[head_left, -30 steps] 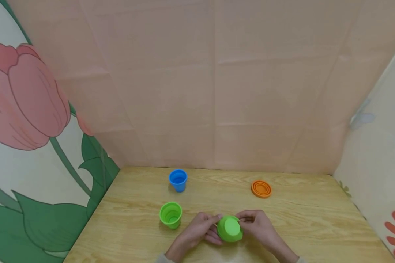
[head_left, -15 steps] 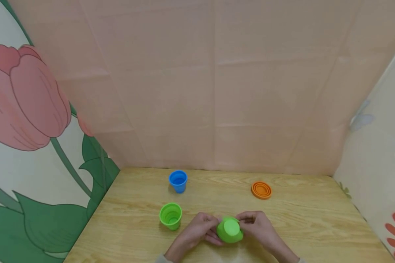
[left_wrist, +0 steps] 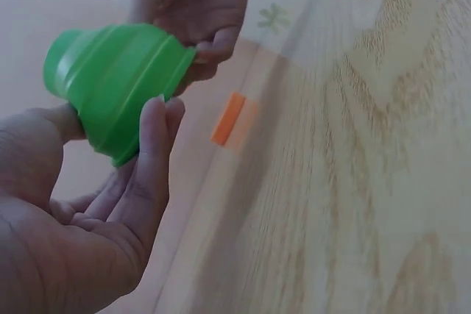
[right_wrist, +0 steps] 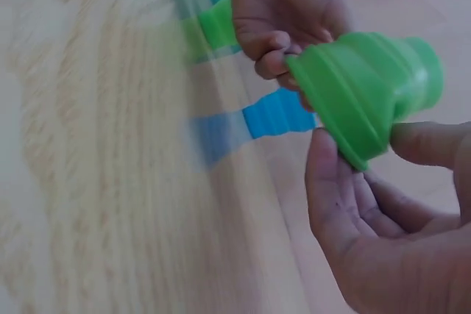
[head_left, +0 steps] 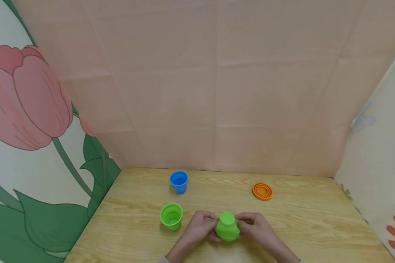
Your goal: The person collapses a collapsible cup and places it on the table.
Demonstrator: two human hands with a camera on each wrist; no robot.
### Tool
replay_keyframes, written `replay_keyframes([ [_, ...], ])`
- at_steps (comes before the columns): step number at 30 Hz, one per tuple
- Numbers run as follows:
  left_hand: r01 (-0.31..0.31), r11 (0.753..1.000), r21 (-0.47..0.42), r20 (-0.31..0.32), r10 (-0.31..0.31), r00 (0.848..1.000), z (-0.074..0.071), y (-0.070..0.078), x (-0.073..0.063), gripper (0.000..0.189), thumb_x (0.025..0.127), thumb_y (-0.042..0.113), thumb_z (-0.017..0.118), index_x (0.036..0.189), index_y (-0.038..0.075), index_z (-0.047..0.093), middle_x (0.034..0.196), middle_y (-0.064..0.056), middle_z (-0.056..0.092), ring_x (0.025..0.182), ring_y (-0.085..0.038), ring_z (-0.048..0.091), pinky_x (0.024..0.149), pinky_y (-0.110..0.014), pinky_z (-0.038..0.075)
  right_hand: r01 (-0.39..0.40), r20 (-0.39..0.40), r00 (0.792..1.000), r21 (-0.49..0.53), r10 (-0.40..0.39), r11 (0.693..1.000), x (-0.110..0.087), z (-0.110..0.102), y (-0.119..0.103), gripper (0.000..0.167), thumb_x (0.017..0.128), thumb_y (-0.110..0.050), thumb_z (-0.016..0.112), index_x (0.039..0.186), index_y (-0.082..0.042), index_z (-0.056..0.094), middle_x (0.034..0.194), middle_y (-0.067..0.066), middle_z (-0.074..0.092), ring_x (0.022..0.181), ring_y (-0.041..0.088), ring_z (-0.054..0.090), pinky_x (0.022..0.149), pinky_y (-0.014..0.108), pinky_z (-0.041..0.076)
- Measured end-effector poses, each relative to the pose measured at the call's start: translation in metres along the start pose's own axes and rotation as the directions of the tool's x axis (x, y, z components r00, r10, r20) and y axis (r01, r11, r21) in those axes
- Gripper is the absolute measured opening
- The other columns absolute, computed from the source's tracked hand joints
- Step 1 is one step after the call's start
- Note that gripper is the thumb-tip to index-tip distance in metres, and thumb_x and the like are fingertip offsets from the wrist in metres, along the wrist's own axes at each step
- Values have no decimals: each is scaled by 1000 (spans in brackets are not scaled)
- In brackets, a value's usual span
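Between my hands is a green collapsible cup (head_left: 227, 229), its base turned up and away and its ringed wall unevenly stretched out, as the right wrist view shows of the cup (right_wrist: 360, 93). My left hand (head_left: 199, 228) pinches the rim side with thumb and fingers. On the opposite side, my right hand (head_left: 259, 229) pinches the wall and rim the same way. In the left wrist view, the cup (left_wrist: 121, 86) is held above the table. A second green cup (head_left: 171, 217), fully extended, stands upright left of my left hand.
An extended blue cup (head_left: 179, 182) stands upright farther back on the wooden table (head_left: 135, 204). A flat, collapsed orange cup (head_left: 262, 191) lies at the back right. A pink cloth backdrop (head_left: 184, 91) rises behind the table, with flower-patterned panels at both sides.
The held cup's base has tilted up and away, and more of its ringed side now shows; its wall looks longer. Both hands keep their hold. The other cups stay put.
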State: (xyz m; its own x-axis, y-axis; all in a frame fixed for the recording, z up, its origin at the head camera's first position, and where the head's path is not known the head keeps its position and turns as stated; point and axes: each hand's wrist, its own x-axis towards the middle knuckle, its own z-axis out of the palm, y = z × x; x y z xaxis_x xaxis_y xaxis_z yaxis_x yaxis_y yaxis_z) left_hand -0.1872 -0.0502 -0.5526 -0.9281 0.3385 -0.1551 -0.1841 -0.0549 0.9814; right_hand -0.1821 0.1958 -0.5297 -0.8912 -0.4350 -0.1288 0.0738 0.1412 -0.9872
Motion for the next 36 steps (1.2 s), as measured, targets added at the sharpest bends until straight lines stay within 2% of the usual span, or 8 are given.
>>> replay_keyframes([
  [5,-31,999,-8,-46,30,999,-1,0,-1,21,103,11,64,105,-9,70,90,-26,78,63,-21,77,62,-40,69,-2,119,993,54,-4,999,-2,-5,1,51,106,-21,62,147,7,52,140,18,67,118,18,71,99,30,63],
  [9,-31,999,19,-77,33,996,-1,-2,-1,21,103,13,65,103,-7,71,88,-25,79,59,-19,75,59,-38,68,-8,122,993,39,3,999,-2,-5,2,55,101,-17,68,147,7,50,133,14,69,115,20,71,98,30,63],
  [14,1,998,63,-90,4,996,2,-1,0,28,105,24,66,102,-2,74,86,-16,80,58,-16,72,58,-34,67,-33,48,998,18,32,999,1,1,2,57,94,-9,72,143,11,51,119,11,71,107,20,70,92,26,64],
  [17,25,999,28,-72,-23,997,4,2,0,31,106,26,63,109,-3,74,85,-10,78,61,-14,71,63,-33,68,-40,-27,999,8,40,999,2,4,2,57,91,-4,70,142,13,51,114,11,70,103,18,68,88,25,63],
  [21,40,997,-69,20,-39,999,3,8,-4,31,104,18,64,122,-6,69,97,-12,78,73,-16,74,74,-34,69,-57,-124,991,-15,55,998,1,3,2,58,87,-2,68,141,13,53,115,13,71,103,18,66,87,24,62],
  [25,45,992,-118,91,-34,995,1,11,-6,35,99,12,69,127,-9,65,108,-19,78,81,-18,77,80,-33,69,-73,-152,986,-20,69,997,1,0,1,59,85,-1,67,141,13,53,117,14,71,105,19,66,87,23,62],
  [31,53,994,-99,76,-45,996,3,3,-2,28,93,6,71,118,-7,67,101,-16,80,78,-15,76,74,-29,68,-69,-88,994,-6,68,998,3,-3,2,56,91,-7,70,142,11,53,121,14,71,107,18,66,88,24,62],
  [36,70,996,-53,-16,-71,997,4,2,0,25,91,3,68,114,-6,65,93,-15,80,69,-14,74,68,-28,68,-56,4,998,-1,56,998,4,-3,3,63,95,-16,74,147,10,48,127,16,69,111,19,68,92,24,62],
])
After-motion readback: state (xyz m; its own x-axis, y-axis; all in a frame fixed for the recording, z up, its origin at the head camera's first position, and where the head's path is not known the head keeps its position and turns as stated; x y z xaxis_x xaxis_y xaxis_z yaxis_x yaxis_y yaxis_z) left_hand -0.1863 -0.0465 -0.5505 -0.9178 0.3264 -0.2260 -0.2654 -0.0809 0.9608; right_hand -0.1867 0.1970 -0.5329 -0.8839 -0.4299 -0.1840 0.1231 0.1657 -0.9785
